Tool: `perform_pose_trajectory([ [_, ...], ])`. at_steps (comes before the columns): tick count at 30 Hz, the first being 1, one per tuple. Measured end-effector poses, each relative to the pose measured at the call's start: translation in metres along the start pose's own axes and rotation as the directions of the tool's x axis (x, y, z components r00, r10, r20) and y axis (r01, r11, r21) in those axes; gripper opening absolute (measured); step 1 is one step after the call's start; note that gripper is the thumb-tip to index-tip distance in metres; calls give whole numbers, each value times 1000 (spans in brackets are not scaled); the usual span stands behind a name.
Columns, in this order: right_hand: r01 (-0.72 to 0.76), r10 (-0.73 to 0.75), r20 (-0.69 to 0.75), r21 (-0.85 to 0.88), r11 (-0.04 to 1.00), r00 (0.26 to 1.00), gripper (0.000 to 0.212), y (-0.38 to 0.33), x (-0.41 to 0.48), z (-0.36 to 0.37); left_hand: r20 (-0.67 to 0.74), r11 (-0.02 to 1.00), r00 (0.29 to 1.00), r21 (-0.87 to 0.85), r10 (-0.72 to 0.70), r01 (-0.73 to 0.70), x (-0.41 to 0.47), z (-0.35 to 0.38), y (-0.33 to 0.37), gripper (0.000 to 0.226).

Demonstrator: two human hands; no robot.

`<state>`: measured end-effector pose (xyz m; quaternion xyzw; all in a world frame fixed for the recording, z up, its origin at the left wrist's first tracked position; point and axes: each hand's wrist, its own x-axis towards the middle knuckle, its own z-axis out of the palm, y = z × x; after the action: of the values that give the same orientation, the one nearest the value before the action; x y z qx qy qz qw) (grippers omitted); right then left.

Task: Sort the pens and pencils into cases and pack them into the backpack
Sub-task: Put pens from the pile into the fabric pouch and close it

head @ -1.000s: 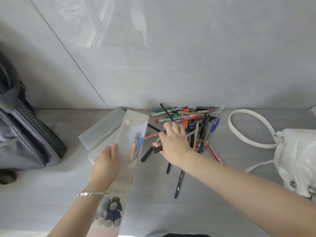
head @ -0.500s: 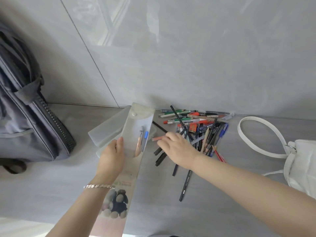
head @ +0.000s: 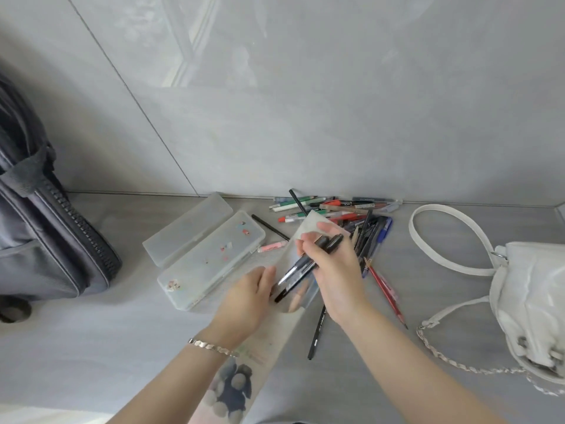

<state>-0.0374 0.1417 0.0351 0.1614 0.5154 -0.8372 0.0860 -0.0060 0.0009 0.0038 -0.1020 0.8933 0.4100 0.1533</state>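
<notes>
My left hand grips the open mouth of a long translucent pouch case printed with teddy bears. My right hand holds a few black pens, their tips angled down into the pouch opening. A pencil shows inside the pouch. A pile of pens and pencils lies by the wall behind my right hand. A clear hard pencil case lies open to the left, its lid beside it. The grey backpack stands at far left.
A white handbag with a strap and chain sits at right. A black pencil and a red pencil lie loose near my right wrist. A pink eraser-like stick lies by the hard case. The grey wall runs along the back.
My right hand picked up black pens from the pile and brought them to the pouch mouth. My left hand shifted the pouch right, uncovering the clear hard case.
</notes>
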Motion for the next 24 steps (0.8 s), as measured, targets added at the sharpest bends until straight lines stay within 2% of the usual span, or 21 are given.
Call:
perform_pose_trajectory([
  [2,121,-123,-39,-64,991,992,20,1,-1,-8,-3,1000,1000,-3,-2,2,-1,5,5,41],
  [3,210,-221,-38,-195,958,974,18,2,-2,-13,-5,1000,1000,-5,-12,12,-1,8,7,41],
  [4,302,-318,26,-396,867,948,18,2,-3,-17,-4,1000,1000,-13,-24,24,-1,10,9,42],
  [6,449,-345,302,-726,521,889,19,8,-7,-22,7,999,999,-30,-33,34,-1,14,11,42],
  [8,581,-291,518,-788,205,804,18,16,-8,-27,30,999,999,-36,-28,29,0,17,14,41],
  [10,649,-256,632,-761,-26,731,12,18,-3,-32,38,998,999,-54,-36,38,3,18,14,41],
  [11,658,-204,656,-750,-65,727,11,15,2,-34,33,997,999,-60,-41,43,5,17,14,41],
  [13,706,-113,704,-708,-21,702,12,2,13,-35,-9,998,998,-41,-58,58,10,14,13,42],
  [14,728,-129,721,-686,14,681,11,-5,20,-36,-42,997,997,-25,-70,69,14,12,12,43],
  [16,703,-281,671,-711,19,686,11,-18,40,-37,-101,995,990,-9,-96,95,20,5,10,44],
  [18,549,-379,507,-836,4,775,15,-29,71,-44,-132,992,983,-8,-129,129,26,-1,6,46],
  [19,453,-337,440,-890,-43,832,20,-33,88,-50,-143,989,979,-9,-145,145,28,-4,5,47],
  [21,317,-147,353,-923,-220,924,31,-33,120,-63,-164,986,972,-23,-167,165,30,-9,3,47],
  [23,306,31,321,-861,-406,946,39,-29,137,-71,-177,985,969,-34,-171,168,29,-10,2,45],
  [24,335,90,331,-828,-450,939,43,-25,144,-71,-186,985,967,-37,-173,170,29,-12,1,45],
])
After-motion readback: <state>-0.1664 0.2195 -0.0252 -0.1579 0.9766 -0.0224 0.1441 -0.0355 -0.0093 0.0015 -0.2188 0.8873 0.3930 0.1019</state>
